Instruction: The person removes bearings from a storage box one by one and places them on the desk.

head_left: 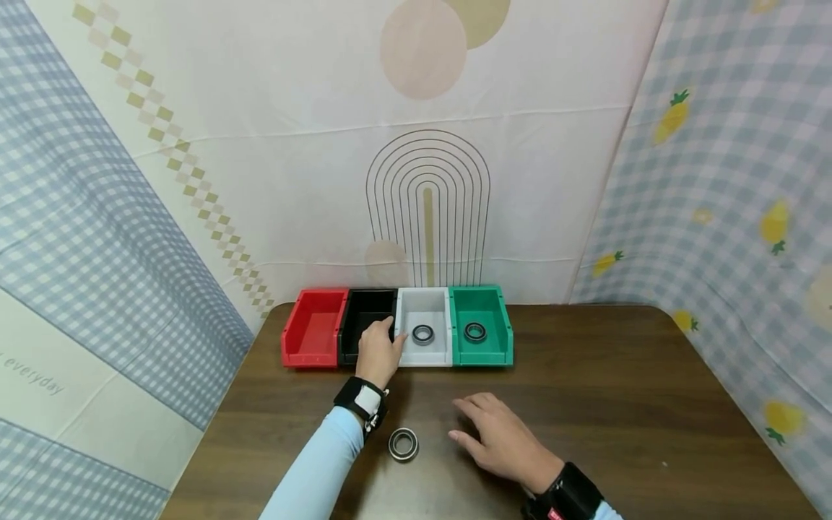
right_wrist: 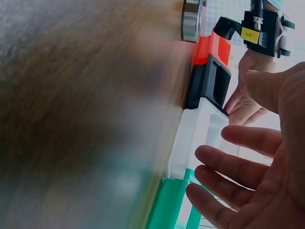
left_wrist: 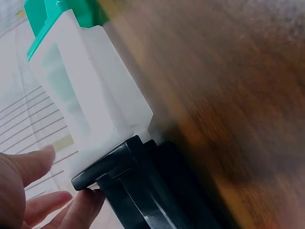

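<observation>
My left hand (head_left: 378,354) reaches over the right side of the black bin (head_left: 351,318), by the white bin (head_left: 424,307). In the left wrist view its thumb and fingers (left_wrist: 85,207) are apart, with nothing visible between them; the fingertips meet the black bin's rim. My right hand (head_left: 503,440) hovers with spread fingers above the table, holding nothing. A metal ball bearing (head_left: 403,458) lies on the table between the forearms. One bearing (head_left: 422,343) sits in the white bin, another bearing (head_left: 475,341) in the green bin (head_left: 481,300). My left hand hides part of the black bin's inside.
A red bin (head_left: 316,325) forms the left end of the bin row. The bins stand along the back edge of the brown wooden table (head_left: 604,390). Patterned cloth (head_left: 312,188) hangs behind it and at both sides.
</observation>
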`<action>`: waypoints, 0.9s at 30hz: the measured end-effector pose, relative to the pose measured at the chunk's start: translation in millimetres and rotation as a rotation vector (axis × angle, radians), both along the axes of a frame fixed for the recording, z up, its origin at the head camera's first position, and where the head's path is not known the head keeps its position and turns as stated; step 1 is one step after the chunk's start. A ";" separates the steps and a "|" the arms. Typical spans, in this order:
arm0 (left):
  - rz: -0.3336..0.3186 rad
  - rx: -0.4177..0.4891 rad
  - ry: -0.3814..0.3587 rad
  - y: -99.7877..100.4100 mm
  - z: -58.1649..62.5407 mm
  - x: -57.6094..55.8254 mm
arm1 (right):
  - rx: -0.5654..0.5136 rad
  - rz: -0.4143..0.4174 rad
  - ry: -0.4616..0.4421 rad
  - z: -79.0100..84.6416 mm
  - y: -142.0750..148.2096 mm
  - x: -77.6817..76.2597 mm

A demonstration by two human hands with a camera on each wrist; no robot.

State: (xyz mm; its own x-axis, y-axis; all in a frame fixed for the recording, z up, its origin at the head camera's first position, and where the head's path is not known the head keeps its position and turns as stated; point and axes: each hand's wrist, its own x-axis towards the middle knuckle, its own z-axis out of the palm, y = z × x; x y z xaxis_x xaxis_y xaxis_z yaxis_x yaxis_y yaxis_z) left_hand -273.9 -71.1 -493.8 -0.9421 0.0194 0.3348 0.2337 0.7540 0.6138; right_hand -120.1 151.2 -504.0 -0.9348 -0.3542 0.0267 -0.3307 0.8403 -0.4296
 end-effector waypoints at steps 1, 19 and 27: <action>0.005 -0.001 -0.008 0.0 0.3 -0.6 | 0.001 -0.002 -0.006 0.1 -0.3 0.5; 0.052 -0.060 -0.114 -1.1 0.1 -5.0 | -0.032 -0.014 -0.041 -6.9 -2.2 1.3; 0.042 -0.046 -0.120 -1.8 1.7 -6.8 | -0.024 -0.005 -0.015 -8.6 -2.9 2.1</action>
